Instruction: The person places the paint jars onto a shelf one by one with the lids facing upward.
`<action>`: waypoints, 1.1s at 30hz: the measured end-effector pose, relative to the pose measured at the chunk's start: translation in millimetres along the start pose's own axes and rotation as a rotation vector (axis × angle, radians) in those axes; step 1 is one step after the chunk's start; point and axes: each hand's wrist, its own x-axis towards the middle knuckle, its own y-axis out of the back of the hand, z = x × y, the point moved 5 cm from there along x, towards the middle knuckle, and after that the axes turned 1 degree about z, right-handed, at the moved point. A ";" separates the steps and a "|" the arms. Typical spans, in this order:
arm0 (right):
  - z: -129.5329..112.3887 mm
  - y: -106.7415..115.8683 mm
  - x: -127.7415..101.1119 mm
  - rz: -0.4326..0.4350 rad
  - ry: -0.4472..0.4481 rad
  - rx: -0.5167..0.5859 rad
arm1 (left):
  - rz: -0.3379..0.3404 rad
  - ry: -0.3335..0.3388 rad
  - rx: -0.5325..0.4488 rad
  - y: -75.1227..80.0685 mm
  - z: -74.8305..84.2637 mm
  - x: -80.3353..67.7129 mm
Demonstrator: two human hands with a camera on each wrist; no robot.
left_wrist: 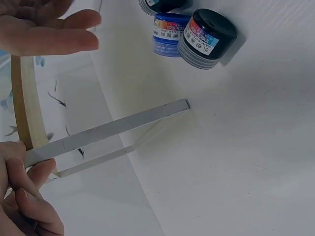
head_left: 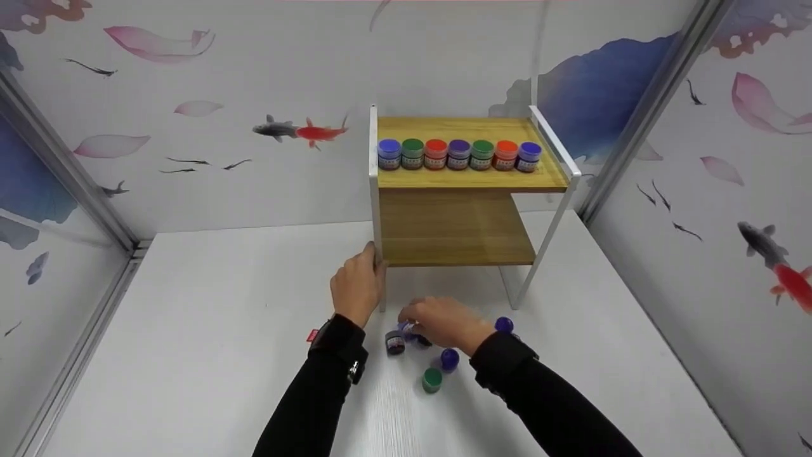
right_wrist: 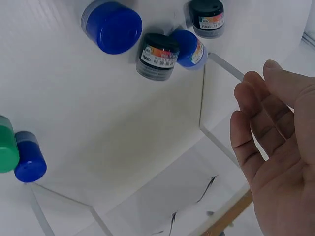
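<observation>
My left hand [head_left: 358, 284] grips the front left leg [head_left: 379, 279] of a small white-framed shelf with two wooden boards [head_left: 457, 238]. In the left wrist view the thumb [left_wrist: 22, 196] lies against that leg [left_wrist: 113, 129] and the fingers [left_wrist: 49, 34] reach past it. My right hand [head_left: 444, 322] hovers with relaxed fingers over loose paint jars on the table, holding nothing; its palm [right_wrist: 275, 147] is bare. Under and around it lie a black-lidded jar [head_left: 394, 343], blue jars [head_left: 449, 358] and a green jar [head_left: 432, 379]. The right wrist view shows a black-lidded jar [right_wrist: 157, 55] and a blue one [right_wrist: 113, 25].
Several paint jars [head_left: 458, 154] stand in a row on the shelf's top board; the lower board holds nothing. The white table [head_left: 209, 330] is walled on three sides by panels with fish pictures [head_left: 298, 130]. Another blue jar [head_left: 504, 325] sits by my right wrist.
</observation>
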 end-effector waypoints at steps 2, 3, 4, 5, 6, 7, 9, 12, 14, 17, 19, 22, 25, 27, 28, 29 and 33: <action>2.1 -9.5 1.6 0.003 -0.020 0.008 | -0.001 -0.003 0.007 -1.5 -0.3 -1.2; 3.4 -13.3 2.2 0.007 -0.033 0.016 | 0.000 -0.005 0.007 -2.0 -0.2 -1.5; 4.5 -16.7 2.9 0.013 -0.042 0.027 | 0.001 -0.008 0.005 -2.4 -0.2 -1.6; 5.5 -19.7 3.5 0.021 -0.046 0.033 | 0.003 -0.010 0.002 -2.5 -0.2 -1.3; 5.9 -22.2 4.3 0.030 -0.044 0.035 | 0.005 -0.012 -0.001 -2.6 -0.1 -1.1; 6.3 -24.7 5.1 0.039 -0.039 0.033 | 0.007 -0.011 -0.002 -2.7 -0.3 -0.9; 6.0 -29.0 6.6 0.053 -0.028 0.026 | 0.009 -0.007 -0.006 -2.4 -0.7 -0.1; 4.3 -35.0 9.0 0.071 -0.018 0.004 | 0.003 0.003 -0.008 -2.7 -1.1 0.7; 3.2 -39.1 10.0 0.076 -0.025 -0.003 | -0.006 0.010 -0.009 -3.0 -1.0 0.8; 1.5 -45.5 11.5 0.081 -0.042 -0.018 | -0.015 0.014 -0.013 -3.5 -0.4 0.8; 0.6 -50.1 12.0 0.077 -0.053 -0.040 | -0.017 0.018 -0.014 -3.5 -0.1 0.7; -0.4 -56.2 12.2 0.076 -0.055 -0.083 | -0.020 0.022 -0.012 -2.6 0.1 0.9; -1.6 -59.2 11.8 0.110 -0.030 -0.115 | -0.019 0.016 -0.011 -1.4 0.3 1.4; -2.3 -59.8 11.6 0.140 -0.018 -0.119 | -0.025 0.011 -0.011 -1.3 0.2 1.8; -3.0 -60.0 11.7 0.154 -0.012 -0.117 | -0.028 0.010 -0.012 -1.4 0.0 1.9; -3.6 -60.9 12.0 0.163 -0.007 -0.117 | -0.031 0.012 -0.012 -1.6 -0.4 1.7; -6.2 -65.0 13.7 0.150 -0.022 -0.118 | -0.039 0.023 -0.011 -2.9 -2.7 0.4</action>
